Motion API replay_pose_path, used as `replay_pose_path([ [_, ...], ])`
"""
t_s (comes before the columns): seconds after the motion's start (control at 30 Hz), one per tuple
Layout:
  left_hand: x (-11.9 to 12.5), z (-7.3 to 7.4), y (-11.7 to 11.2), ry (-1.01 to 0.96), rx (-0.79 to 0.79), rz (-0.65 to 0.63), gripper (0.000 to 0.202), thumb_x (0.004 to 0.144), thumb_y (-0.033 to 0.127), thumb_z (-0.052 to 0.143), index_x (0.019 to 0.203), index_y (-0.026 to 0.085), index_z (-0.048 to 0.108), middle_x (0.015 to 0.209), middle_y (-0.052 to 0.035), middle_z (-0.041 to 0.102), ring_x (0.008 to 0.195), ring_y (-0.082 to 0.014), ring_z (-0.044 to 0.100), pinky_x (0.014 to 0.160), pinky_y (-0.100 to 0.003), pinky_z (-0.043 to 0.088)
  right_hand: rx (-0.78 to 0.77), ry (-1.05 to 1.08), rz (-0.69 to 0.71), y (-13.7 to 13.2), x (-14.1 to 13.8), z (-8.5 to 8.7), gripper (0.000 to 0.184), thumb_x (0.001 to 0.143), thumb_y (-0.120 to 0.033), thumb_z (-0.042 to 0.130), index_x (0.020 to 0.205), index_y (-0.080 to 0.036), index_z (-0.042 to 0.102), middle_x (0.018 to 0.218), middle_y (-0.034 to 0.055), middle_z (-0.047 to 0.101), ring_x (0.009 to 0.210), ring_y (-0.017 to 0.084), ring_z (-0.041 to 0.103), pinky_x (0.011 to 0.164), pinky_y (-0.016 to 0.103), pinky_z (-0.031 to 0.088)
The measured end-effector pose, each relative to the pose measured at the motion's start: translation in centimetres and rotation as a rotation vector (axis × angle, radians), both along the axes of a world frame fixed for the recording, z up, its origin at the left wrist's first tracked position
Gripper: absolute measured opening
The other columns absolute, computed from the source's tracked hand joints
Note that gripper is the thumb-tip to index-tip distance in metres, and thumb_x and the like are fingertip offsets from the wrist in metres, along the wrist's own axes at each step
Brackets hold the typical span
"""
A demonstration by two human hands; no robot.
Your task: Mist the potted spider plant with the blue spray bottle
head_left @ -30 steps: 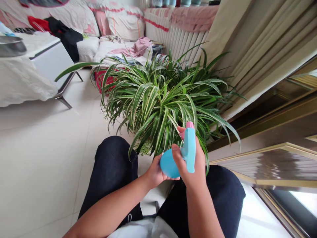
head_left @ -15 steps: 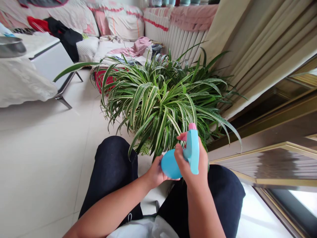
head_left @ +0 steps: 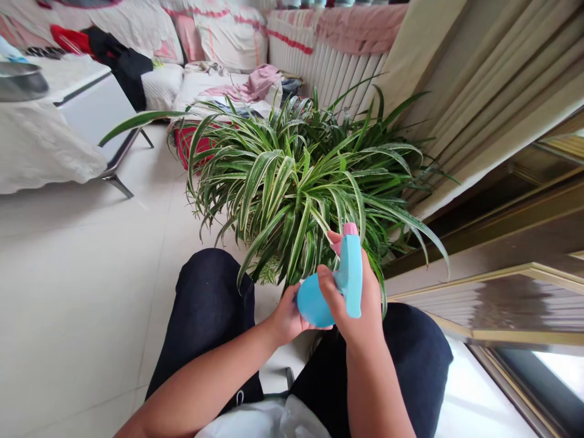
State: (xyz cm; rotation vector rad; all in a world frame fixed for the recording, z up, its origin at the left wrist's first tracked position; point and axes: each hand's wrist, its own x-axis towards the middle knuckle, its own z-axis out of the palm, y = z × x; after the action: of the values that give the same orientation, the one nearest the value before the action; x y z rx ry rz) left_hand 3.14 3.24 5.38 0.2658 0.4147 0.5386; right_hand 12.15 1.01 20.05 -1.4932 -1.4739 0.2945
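A blue spray bottle [head_left: 340, 286] with a pink nozzle points at a large spider plant [head_left: 301, 176] standing on the floor in front of my knees. My right hand [head_left: 360, 304] is wrapped round the sprayer head, a finger on the pink trigger. My left hand [head_left: 285, 316] cups the bottle's round blue body from the left and below. The bottle's lower part is hidden behind my hands. The nozzle sits among the plant's nearest striped leaves.
White tiled floor [head_left: 77, 274] spreads to the left. A white table [head_left: 86, 103] with metal legs stands at the far left. A sofa [head_left: 214, 42] with cushions and clothes lies behind the plant. Curtains [head_left: 479, 79] and a wooden window frame [head_left: 515, 243] run along the right.
The bottle dipped slightly lower and to the right half a second ago, then came back up to about where it began. Both hands have kept their hold throughout.
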Motion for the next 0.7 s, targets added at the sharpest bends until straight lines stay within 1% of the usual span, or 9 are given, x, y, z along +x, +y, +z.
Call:
replay_pose_path([
  [0.07,0.0,-0.1,0.0,0.006,-0.008,-0.003,0.056,0.079,0.057,0.054,0.116,0.016,0.063,0.117,-0.013,0.069,0.107,-0.0338,0.062,0.08,-0.043,0.05,0.013,-0.008,-0.014,0.0,0.0,0.0,0.042,0.083,-0.026,0.056,0.125,-0.022,0.053,0.112,0.0096,0.068,0.105,0.027,0.067,0.076,0.037,0.057],
  [0.13,0.0,-0.1,0.0,0.009,-0.021,-0.006,0.055,0.079,0.056,0.054,0.115,0.015,0.064,0.114,-0.0126,0.07,0.107,-0.0337,0.062,0.079,-0.042,0.05,0.035,-0.025,-0.039,0.0,0.0,0.1,0.037,0.082,-0.024,0.056,0.119,-0.022,0.055,0.111,0.0094,0.068,0.099,0.025,0.068,0.078,0.038,0.057],
  [0.27,0.1,-0.3,-0.1,0.034,-0.05,-0.007,0.052,0.082,0.053,0.051,0.115,0.015,0.065,0.11,-0.0119,0.072,0.105,-0.033,0.063,0.079,-0.042,0.05,0.066,-0.085,-0.103,0.2,0.1,-0.1,0.03,0.08,-0.022,0.055,0.11,-0.022,0.057,0.106,0.0091,0.069,0.095,0.025,0.068,0.081,0.04,0.056],
  [0.37,0.2,-0.1,-0.2,0.074,-0.044,-0.01,0.054,0.081,0.053,0.05,0.117,0.015,0.064,0.113,-0.0133,0.071,0.105,-0.0334,0.064,0.079,-0.045,0.05,0.076,-0.097,-0.128,0.2,0.3,-0.2,0.025,0.079,-0.021,0.055,0.104,-0.021,0.059,0.098,0.008,0.07,0.088,0.024,0.069,0.076,0.038,0.056],
  [0.5,0.0,0.6,-0.4,0.106,-0.014,-0.014,0.053,0.081,0.053,0.049,0.115,0.015,0.065,0.113,-0.0132,0.071,0.106,-0.0335,0.064,0.078,-0.044,0.05,0.068,-0.099,-0.157,0.2,0.4,-0.1,0.015,0.078,-0.021,0.055,0.092,-0.021,0.059,0.086,0.0037,0.068,0.07,0.019,0.066,0.065,0.033,0.055],
  [0.57,0.0,0.9,-0.4,0.121,-0.007,-0.012,0.053,0.083,0.052,0.046,0.117,0.016,0.065,0.114,-0.0125,0.071,0.109,-0.0333,0.063,0.08,-0.045,0.05,0.055,-0.092,-0.174,0.2,0.4,-0.1,0.015,0.078,-0.021,0.055,0.092,-0.021,0.059,0.083,0.0026,0.068,0.065,0.017,0.064,0.062,0.032,0.054],
  [0.63,-0.1,1.0,-0.4,0.133,-0.01,-0.01,0.054,0.085,0.051,0.042,0.12,0.016,0.063,0.117,-0.0124,0.07,0.112,-0.0334,0.062,0.084,-0.047,0.049,0.054,-0.072,-0.173,0.2,0.4,-0.1,0.021,0.079,-0.022,0.056,0.099,-0.021,0.06,0.089,0.0041,0.07,0.071,0.018,0.067,0.065,0.032,0.055],
  [0.7,0.0,0.9,-0.3,0.134,-0.015,-0.006,0.056,0.086,0.052,0.041,0.123,0.016,0.062,0.119,-0.013,0.069,0.113,-0.0341,0.061,0.086,-0.049,0.048,0.063,-0.051,-0.152,0.2,0.4,-0.1,0.028,0.08,-0.023,0.056,0.107,-0.021,0.06,0.101,0.0069,0.071,0.084,0.021,0.069,0.069,0.033,0.056],
])
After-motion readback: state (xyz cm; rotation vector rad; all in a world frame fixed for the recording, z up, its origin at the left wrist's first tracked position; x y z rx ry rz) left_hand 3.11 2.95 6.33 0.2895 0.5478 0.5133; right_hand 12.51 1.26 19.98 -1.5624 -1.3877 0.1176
